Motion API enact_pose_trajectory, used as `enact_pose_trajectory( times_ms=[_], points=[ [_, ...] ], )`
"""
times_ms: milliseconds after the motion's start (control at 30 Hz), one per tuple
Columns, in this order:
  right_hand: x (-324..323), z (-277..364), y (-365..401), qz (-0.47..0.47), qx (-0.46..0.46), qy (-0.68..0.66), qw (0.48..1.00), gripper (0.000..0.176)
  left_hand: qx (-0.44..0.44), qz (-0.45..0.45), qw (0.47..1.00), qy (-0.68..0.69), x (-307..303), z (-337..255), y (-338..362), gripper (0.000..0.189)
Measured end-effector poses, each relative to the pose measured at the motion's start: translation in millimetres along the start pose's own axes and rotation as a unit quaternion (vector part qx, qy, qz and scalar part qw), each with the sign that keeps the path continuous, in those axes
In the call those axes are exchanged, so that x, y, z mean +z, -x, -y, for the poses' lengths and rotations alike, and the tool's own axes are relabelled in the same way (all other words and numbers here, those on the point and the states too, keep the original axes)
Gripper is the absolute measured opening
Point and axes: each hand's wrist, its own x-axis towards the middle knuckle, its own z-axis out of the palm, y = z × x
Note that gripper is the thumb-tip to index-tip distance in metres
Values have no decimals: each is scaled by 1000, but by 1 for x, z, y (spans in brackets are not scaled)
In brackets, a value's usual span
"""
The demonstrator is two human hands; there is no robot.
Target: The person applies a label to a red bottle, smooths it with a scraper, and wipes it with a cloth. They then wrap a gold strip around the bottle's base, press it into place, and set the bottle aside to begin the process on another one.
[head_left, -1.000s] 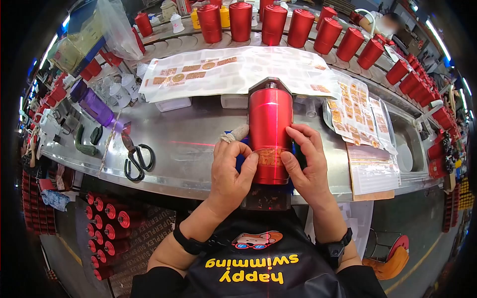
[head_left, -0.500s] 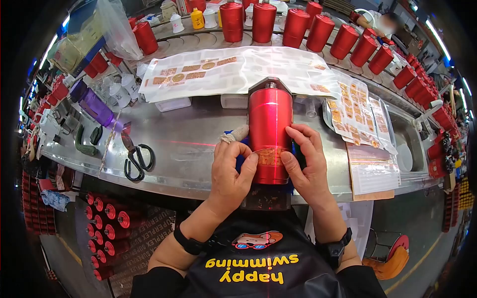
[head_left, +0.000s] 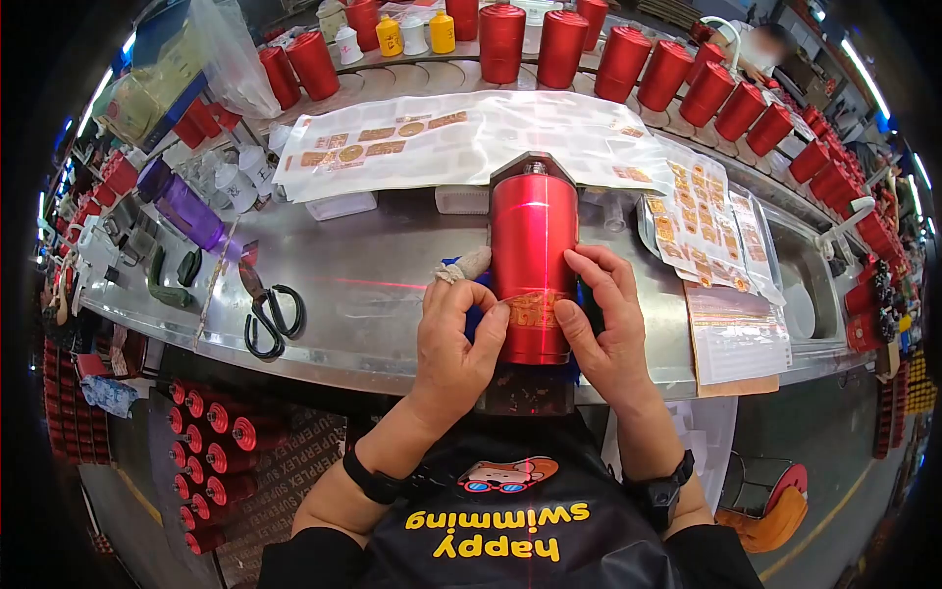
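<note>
A shiny red bottle lies in a dark cradle, its base end toward me. Across its lower part sits a gold decal, with a red laser line running along the bottle. At the decal's left end, my left hand is closed, thumb and curled forefinger pinching the edge. My right hand holds the other end, thumb on the decal and fingers bent along the bottle's side. A bunched whitish cloth is just beyond my left fingers. What lies under the bottle is mostly hidden.
Black-handled scissors and a purple bottle lie left. Decal sheets spread behind the cradle, with more decals right, near a sink. Red bottles stand on a curved conveyor; another person sits beyond.
The red bottles and small yellow and white ones on the conveyor have shifted right. Both my hands, the bottle and the decal stay practically still.
</note>
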Motion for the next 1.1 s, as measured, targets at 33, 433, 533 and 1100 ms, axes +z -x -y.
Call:
enact_pose_trajectory(
  times_ms=[33, 433, 533, 1100],
  points=[
    [-2, 1, 1, -1, -1, 0, 1000, 40, -1, 1, 1000, 0, 0, -3, 1, 14],
    [3, -4, -1, 0, 4, -7, 1000, 41, -1, 5, 1000, -5, -1, 4, -3, 14],
    [1, -3, 0, -1, 3, -7, 1000, 41, -1, 3, 1000, -3, 0, 1, -3, 14],
    [-6, -3, 7, 4, 10, -15, 1000, 36, 27, 30, 999, -30, -4, -5, -2, 13]
  ],
)
